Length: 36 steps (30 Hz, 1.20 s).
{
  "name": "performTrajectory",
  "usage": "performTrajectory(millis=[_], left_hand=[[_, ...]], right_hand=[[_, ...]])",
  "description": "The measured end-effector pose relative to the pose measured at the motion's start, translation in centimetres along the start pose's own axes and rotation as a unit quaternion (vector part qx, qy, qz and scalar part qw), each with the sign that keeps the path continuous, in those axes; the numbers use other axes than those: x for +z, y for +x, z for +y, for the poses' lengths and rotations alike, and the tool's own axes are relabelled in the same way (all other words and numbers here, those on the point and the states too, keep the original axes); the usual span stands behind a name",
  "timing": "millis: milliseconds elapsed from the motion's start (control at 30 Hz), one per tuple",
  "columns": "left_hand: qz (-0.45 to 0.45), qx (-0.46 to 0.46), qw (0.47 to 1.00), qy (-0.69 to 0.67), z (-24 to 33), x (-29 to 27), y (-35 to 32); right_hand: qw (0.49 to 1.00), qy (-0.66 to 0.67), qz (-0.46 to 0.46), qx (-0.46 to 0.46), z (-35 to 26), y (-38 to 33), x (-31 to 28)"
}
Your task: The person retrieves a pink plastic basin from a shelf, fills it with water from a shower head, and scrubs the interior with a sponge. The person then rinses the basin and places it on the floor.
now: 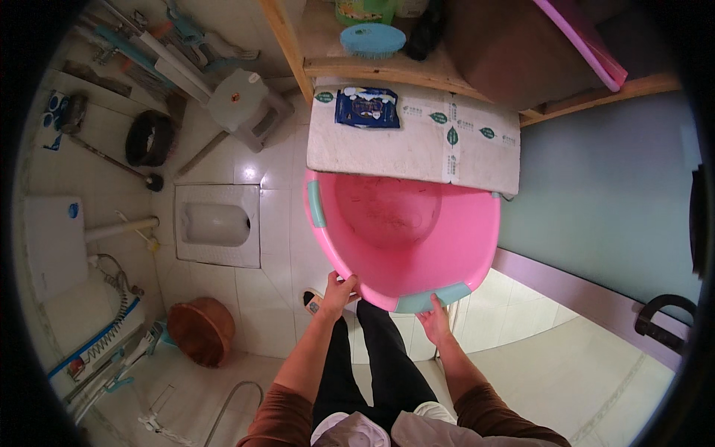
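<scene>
A large pink washbasin [469,223] with grey-green grip patches on its rim is in front of me, and dark bits lie on its bottom. With thumb over the edge and fingers below, my left hand [340,293] grips the near-left rim. On the near-right rim, my right hand [434,320] holds the grey-green grip patch [412,302], its thumb on top and the other fingers partly hidden underneath. The far part of the basin is covered from view by a white foam box lid [417,149] with green leaf prints. A dark blue packet [367,108] lies on that lid.
Beyond stands a wooden shelf [372,71] with a blue brush [372,39]. At left are a squat toilet [216,226], a brown bucket [201,331], a grey stool [249,104] and a black bin [149,138]. A frosted door [603,201] with a dark handle [663,320] borders the right.
</scene>
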<state>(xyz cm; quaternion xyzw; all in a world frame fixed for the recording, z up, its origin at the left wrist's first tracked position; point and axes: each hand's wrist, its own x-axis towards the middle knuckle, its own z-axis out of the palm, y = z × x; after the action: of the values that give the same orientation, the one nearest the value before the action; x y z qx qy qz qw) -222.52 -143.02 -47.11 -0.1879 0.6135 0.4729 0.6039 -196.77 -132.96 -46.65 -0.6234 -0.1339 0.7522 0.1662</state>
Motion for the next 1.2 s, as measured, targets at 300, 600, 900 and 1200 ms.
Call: performTrajectory(millis=[300,600,900,1200], left_hand=[[0.138,0.419,0.877,0.188,17.0,0.8,4.1],[0.216,0.342,0.837,0.369,31.8,8.4,12.9],[-0.131,0.157,0.978,0.050,31.4,0.6,4.1],[-0.207,0.079,0.966,-0.136,33.0,-12.4,-8.0]], right_hand=[[0.914,-0.362,-0.091,0.158,-4.0,-4.2,-0.4],[0.994,-0.026,-0.098,-0.042,-7.8,8.0,20.1],[0.973,0.215,-0.017,-0.087,-9.8,12.3,29.6],[0.972,0.207,-0.018,-0.107,-10.5,8.9,27.1]])
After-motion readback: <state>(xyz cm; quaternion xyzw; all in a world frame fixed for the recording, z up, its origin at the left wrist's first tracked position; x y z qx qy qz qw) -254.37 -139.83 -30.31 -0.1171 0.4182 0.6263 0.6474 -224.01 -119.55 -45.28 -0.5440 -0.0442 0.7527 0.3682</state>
